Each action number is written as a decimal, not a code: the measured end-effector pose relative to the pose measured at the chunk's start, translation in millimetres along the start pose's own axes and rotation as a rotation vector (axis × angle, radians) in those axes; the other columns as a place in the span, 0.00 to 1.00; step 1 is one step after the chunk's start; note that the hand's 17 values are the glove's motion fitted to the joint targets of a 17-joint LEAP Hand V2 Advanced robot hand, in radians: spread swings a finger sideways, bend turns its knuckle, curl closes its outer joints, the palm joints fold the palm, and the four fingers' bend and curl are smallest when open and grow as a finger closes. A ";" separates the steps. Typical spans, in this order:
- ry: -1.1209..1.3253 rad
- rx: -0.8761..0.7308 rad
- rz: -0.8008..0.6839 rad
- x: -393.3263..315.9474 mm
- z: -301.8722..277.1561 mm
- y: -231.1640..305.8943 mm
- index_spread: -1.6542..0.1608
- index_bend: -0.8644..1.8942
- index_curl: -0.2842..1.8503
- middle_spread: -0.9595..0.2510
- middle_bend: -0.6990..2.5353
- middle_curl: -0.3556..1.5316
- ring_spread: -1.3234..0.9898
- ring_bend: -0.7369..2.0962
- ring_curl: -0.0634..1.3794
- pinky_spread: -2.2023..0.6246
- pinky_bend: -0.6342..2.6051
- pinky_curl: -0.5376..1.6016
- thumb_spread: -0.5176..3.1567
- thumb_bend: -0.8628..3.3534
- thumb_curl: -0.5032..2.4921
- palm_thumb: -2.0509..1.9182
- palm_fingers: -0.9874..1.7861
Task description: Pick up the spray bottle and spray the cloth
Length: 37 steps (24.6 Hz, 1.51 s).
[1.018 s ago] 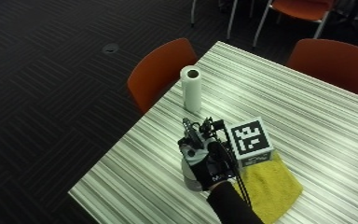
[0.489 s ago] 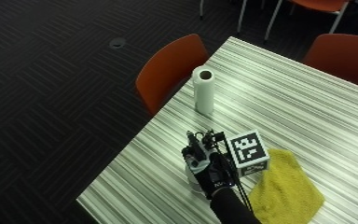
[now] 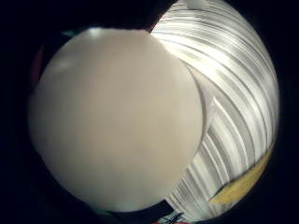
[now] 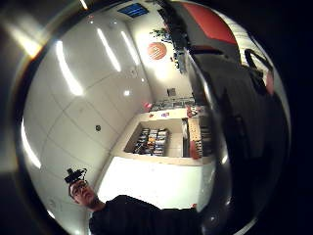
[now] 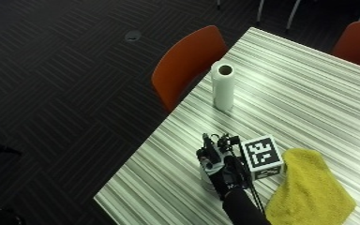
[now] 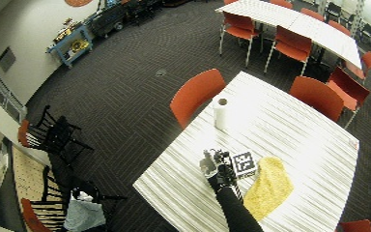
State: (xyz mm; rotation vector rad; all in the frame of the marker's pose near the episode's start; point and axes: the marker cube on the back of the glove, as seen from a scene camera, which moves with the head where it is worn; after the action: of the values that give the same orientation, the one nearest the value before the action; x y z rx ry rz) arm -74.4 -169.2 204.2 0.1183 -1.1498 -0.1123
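In the outside view my gloved right hand (image 5: 225, 172) is wrapped around a pale spray bottle (image 5: 206, 161), near the table's left edge; whether the bottle rests on the table is not visible. A yellow cloth (image 5: 308, 190) lies crumpled on the striped table (image 5: 292, 93), just to the right of the hand and apart from the bottle. The bottle's pale rounded body (image 3: 117, 116) fills the little finger side palm view, with the cloth (image 3: 243, 184) beyond it. The wide outside view shows the hand (image 6: 222, 176) on the bottle (image 6: 207, 163), beside the cloth (image 6: 268, 188).
A white paper towel roll (image 5: 223, 86) stands upright farther along the same table edge. An orange chair (image 5: 186, 65) is pushed against that edge, beside the roll. The table's edge and corner run close to the bottle, with dark carpet below.
The outside camera has shifted, so its whole picture has moved. My hand stays around the bottle, at the same spot beside the cloth.
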 end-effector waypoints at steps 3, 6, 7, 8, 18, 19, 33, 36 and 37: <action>0.000 -0.007 0.017 1.8 3.1 1.9 0.84 0.44 0.45 0.77 0.36 0.52 0.53 0.41 0.38 0.81 0.23 0.38 0.34 0.20 0.44 0.81 0.70; 0.009 -0.016 0.027 7.7 4.5 2.9 0.84 0.45 0.45 0.77 0.36 0.52 0.53 0.41 0.38 0.81 0.22 0.37 0.35 0.21 0.44 0.81 0.70; 0.014 -0.019 0.032 9.0 4.5 2.8 0.84 0.44 0.45 0.78 0.36 0.52 0.53 0.41 0.38 0.81 0.22 0.37 0.35 0.20 0.44 0.81 0.70; 0.021 -0.023 0.038 9.8 4.4 2.8 0.84 0.45 0.45 0.78 0.36 0.52 0.53 0.41 0.38 0.81 0.22 0.36 0.36 0.20 0.44 0.81 0.70; 0.079 -0.038 0.121 20.0 8.6 12.7 0.78 0.33 0.39 0.81 0.28 0.46 0.59 0.37 0.37 0.84 0.29 0.39 0.39 0.19 0.41 0.77 0.39; 0.081 -0.046 0.117 18.2 11.0 12.7 0.77 0.33 0.37 0.81 0.27 0.46 0.59 0.36 0.36 0.84 0.30 0.39 0.39 0.19 0.41 0.77 0.38; -0.023 -0.237 -0.102 -56.2 62.2 44.3 0.71 0.36 0.30 0.79 0.27 0.41 0.62 0.37 0.32 0.85 0.31 0.40 0.40 0.20 0.38 0.76 0.37; -0.064 -0.280 -0.138 -82.4 77.1 62.3 0.71 0.37 0.29 0.79 0.27 0.41 0.63 0.37 0.32 0.85 0.31 0.40 0.40 0.20 0.38 0.76 0.37; -0.076 -0.296 -0.143 -91.4 81.4 68.4 0.71 0.37 0.29 0.79 0.26 0.40 0.63 0.37 0.31 0.85 0.32 0.40 0.40 0.20 0.38 0.76 0.37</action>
State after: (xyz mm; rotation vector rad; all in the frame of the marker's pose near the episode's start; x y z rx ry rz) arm -183.8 -90.9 164.9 -0.0673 -1.1876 -0.4143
